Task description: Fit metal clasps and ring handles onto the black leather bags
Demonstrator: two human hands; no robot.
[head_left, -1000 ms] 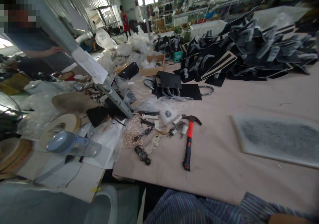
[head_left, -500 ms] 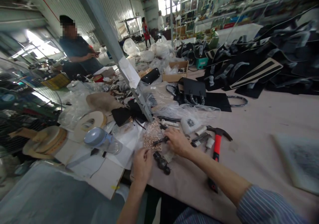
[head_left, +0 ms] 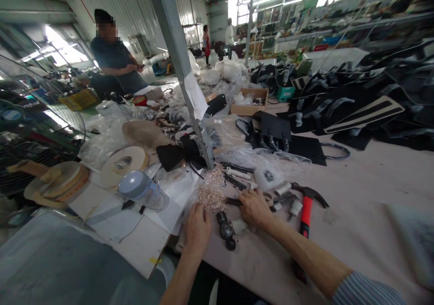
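My left hand [head_left: 197, 227] rests knuckles-up at the near edge of the table [head_left: 359, 192], its fingers curled just below a bag of small gold metal rings [head_left: 212, 195]; what they hold is hidden. My right hand [head_left: 253, 207] lies beside it, fingers closed around a dark slim tool [head_left: 233, 201] that pokes out to the left. Between the hands sit dark round metal pieces [head_left: 225, 231]. A red-handled hammer [head_left: 306, 209] lies just right of my right wrist.
A slanted grey metal post [head_left: 183, 70] rises from the table ahead. Tape rolls [head_left: 124, 160], a blue-lidded jar [head_left: 140, 192] and plastic bags crowd the left. Black bags [head_left: 271, 129] and cut black pieces [head_left: 356, 101] pile up behind. A person [head_left: 115, 61] stands at the far left.
One second ago no hands showed. Both came in over the small parts near the hammer; since half a second ago they shifted slightly nearer, and my view rose.
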